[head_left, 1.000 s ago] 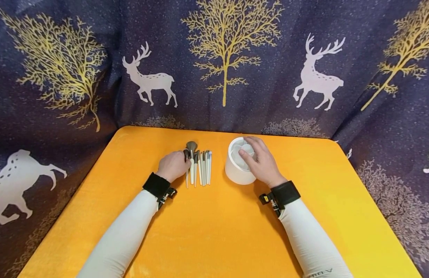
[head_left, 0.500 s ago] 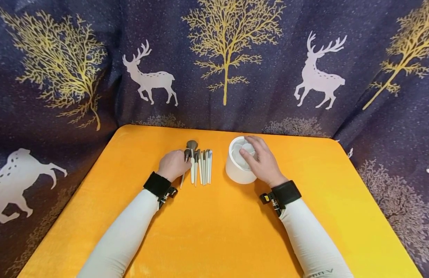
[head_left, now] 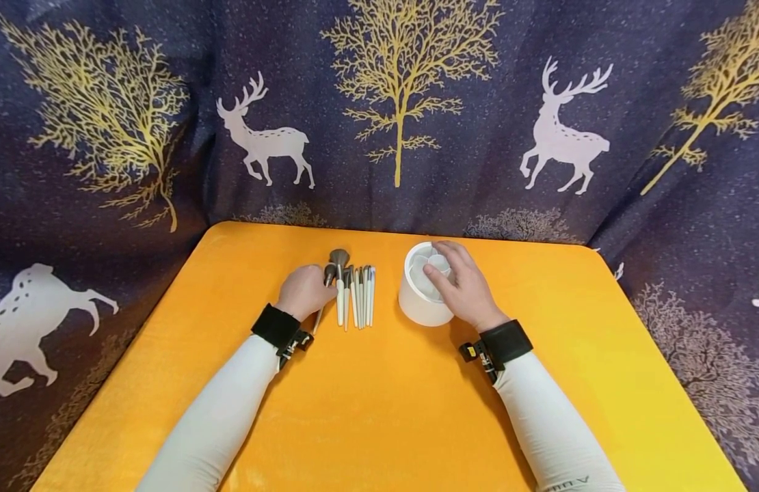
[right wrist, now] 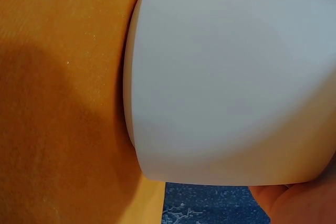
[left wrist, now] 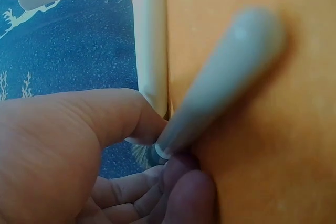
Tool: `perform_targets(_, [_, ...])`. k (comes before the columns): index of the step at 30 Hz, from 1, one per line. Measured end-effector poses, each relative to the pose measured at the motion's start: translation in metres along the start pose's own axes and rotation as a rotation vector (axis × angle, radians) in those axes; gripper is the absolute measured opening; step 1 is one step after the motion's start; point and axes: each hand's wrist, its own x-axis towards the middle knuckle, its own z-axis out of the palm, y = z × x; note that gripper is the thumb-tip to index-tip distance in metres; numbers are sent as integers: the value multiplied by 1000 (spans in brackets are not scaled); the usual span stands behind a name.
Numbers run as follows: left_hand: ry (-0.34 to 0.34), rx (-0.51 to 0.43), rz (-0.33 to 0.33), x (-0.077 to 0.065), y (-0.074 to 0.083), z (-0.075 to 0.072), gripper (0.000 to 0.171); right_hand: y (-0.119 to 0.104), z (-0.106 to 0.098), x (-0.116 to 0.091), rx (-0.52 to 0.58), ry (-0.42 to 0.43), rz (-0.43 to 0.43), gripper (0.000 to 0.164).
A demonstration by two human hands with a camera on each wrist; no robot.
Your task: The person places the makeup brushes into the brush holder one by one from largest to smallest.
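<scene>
My left hand [head_left: 304, 290] pinches the leftmost makeup brush [left wrist: 223, 77] between thumb and fingertips, close to the ferrule. In the head view the brush slants, dark bristles away from me and the handle end toward me. Directly to its right, several pale-handled makeup brushes [head_left: 357, 301] lie side by side on the table, bristles pointing away. My right hand [head_left: 468, 290] grips the right side of a white round brush holder [head_left: 424, 313], thumb over its rim. The holder stands upright with clear dividers inside; its wall [right wrist: 231, 77] fills most of the right wrist view.
An orange cloth covers the table [head_left: 379, 410]. Behind it hangs a dark blue curtain [head_left: 355, 205] with deer and tree prints, close to the far edge. Between the brushes and the holder lies a narrow strip of tablecloth.
The brush at my left fingertips has turned from nearly parallel with the others to slanted, its handle end swinging left. My right hand and the holder have stayed in place.
</scene>
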Motion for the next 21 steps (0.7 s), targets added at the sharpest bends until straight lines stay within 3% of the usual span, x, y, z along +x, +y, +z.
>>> perform_targets(21, [-20,-47,-17,2,-1,-6,35,-1,-1,0,4,-8,1,64])
